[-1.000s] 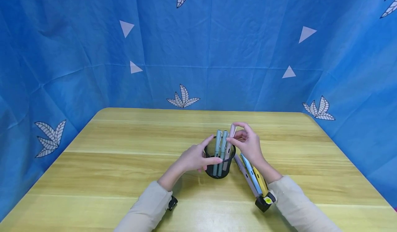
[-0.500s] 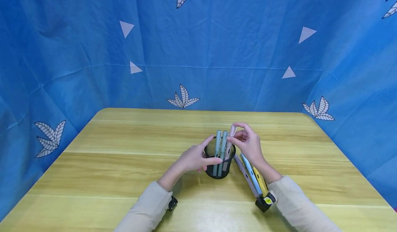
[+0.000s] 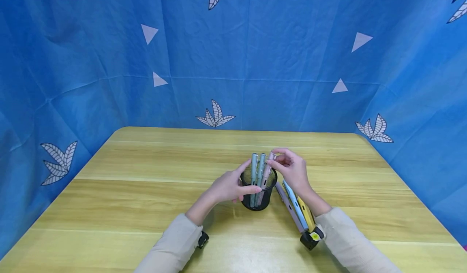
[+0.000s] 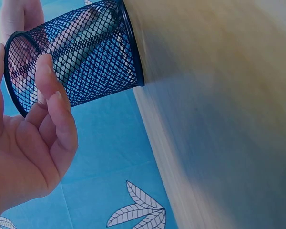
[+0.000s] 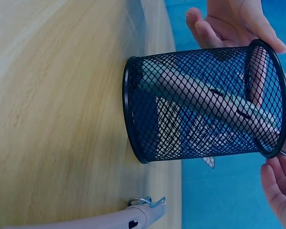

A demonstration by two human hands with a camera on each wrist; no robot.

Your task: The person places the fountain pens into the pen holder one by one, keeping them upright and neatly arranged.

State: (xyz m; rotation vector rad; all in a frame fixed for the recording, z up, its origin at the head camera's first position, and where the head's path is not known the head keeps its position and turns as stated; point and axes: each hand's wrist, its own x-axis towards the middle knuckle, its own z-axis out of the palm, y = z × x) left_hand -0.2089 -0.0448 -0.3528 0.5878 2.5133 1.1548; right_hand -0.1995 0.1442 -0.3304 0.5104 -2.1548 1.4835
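A black mesh pen holder stands upright on the table. My left hand grips its rim from the left, thumb at the front and index finger at the back; the left wrist view shows other fingers of the left hand bent beside the mesh. Two grey-green pens lean inside the holder. Beside them a pale pink pen stands in it, its upper end pinched between thumb and fingers of my right hand. Through the mesh, the right wrist view shows the pink pen slanting across the inside.
To the right of the holder lie a mauve pen, a light blue pen and a yellow pen, partly under my right forearm. A blue patterned cloth hangs behind the wooden table.
The pink pen has shifted left and slightly lower in the holder, the right hand moving with it. Both grey-green pens have tipped slightly left. The left hand has stayed on the rim.
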